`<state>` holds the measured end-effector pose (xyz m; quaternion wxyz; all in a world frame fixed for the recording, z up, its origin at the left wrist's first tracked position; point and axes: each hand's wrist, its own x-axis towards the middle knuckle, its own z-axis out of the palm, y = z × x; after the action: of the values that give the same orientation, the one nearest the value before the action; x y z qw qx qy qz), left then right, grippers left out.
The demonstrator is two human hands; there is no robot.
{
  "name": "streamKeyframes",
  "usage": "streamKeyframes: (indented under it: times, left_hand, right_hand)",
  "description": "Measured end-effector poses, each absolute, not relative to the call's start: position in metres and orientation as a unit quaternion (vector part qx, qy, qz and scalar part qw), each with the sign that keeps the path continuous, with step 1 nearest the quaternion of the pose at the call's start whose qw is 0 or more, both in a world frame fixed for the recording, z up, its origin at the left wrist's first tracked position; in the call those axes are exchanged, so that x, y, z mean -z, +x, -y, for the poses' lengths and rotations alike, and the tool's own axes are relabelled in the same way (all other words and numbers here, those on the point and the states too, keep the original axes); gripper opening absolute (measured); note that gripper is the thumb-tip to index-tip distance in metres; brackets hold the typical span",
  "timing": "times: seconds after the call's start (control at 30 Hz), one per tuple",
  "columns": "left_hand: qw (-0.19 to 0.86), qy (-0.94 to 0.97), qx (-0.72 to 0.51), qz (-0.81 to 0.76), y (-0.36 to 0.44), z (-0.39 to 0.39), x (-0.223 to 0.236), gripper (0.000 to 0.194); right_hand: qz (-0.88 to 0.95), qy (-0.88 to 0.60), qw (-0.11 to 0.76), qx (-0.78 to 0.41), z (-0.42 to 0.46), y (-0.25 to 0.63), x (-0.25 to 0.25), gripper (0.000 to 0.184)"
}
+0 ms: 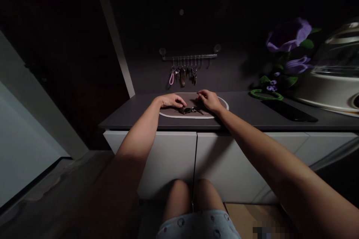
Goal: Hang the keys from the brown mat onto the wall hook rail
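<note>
The keys lie on the mat, near the front edge of the surface; your left hand, fingers loosely parted, could best steady them; whether your right hand grips anything, I can't tell.

Appliance cut off at right edge, apparent keys on mat small and indistinct

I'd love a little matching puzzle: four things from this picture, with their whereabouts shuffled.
1. Bunch of keys
2. Pink loop
3. Black slab
4. Clear rack

A. Fixed to the wall
B. On the counter, right of the mat
C. Near the left hand and right hand
D. Hanging below the rack's bar

Pairs: 1-C, 2-D, 3-B, 4-A
</note>
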<state>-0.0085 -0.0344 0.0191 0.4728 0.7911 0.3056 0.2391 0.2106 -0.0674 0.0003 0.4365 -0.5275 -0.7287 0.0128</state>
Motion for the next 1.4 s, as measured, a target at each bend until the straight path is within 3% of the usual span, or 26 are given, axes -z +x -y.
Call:
streamKeyframes:
  times: [0.13,0.4,0.8,1.17,1.4]
  left_hand:
    - [0.465,0.795,-0.246,-0.302,-0.007,0.032,-0.018,0.013]
    - [0.504,0.749,-0.304,-0.304,-0.001,0.018,-0.011,0.017]
    - [0.583,0.654,-0.411,-0.250,0.007,0.018,-0.017,0.040]
    - [0.633,0.536,-0.521,-0.202,0.013,0.021,-0.024,0.030]
    - [0.655,0.494,-0.548,-0.161,0.015,0.024,-0.029,0.024]
  right_hand:
    - [0.725,-0.528,0.442,-0.020,0.066,0.210,0.000,0.024]
    - [0.739,-0.520,0.428,-0.021,0.066,0.208,-0.001,0.024]
    - [0.761,-0.499,0.412,-0.050,0.068,0.203,-0.003,0.025]
    - [0.767,-0.464,0.430,-0.104,0.066,0.199,-0.001,0.025]
    - [0.773,-0.444,0.451,-0.049,0.072,0.190,-0.005,0.034]
